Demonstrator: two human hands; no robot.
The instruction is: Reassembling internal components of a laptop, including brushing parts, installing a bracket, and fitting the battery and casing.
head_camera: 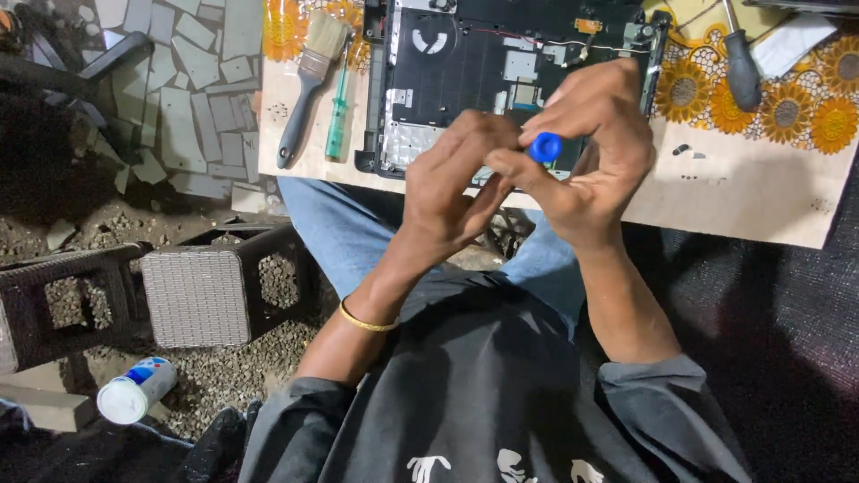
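Note:
Both my hands are raised together over the near edge of the table. My right hand [595, 152] pinches a small blue round-ended tool [544, 146] between thumb and fingers; only its blue end shows. My left hand [452, 183] is curled beside it, its fingertips touching the right hand's fingers just below the blue end. Whether the left hand holds anything is hidden. Behind the hands lies an opened black laptop base [501, 63] with its inner parts exposed.
A paintbrush [309, 76] and a green screwdriver [338, 107] lie left of the laptop on the table [743, 192]. A dark-handled screwdriver [741, 63] lies at the far right on a sunflower cloth. A black stool [192, 295] and a white bottle [134, 391] are on the gravel at the left.

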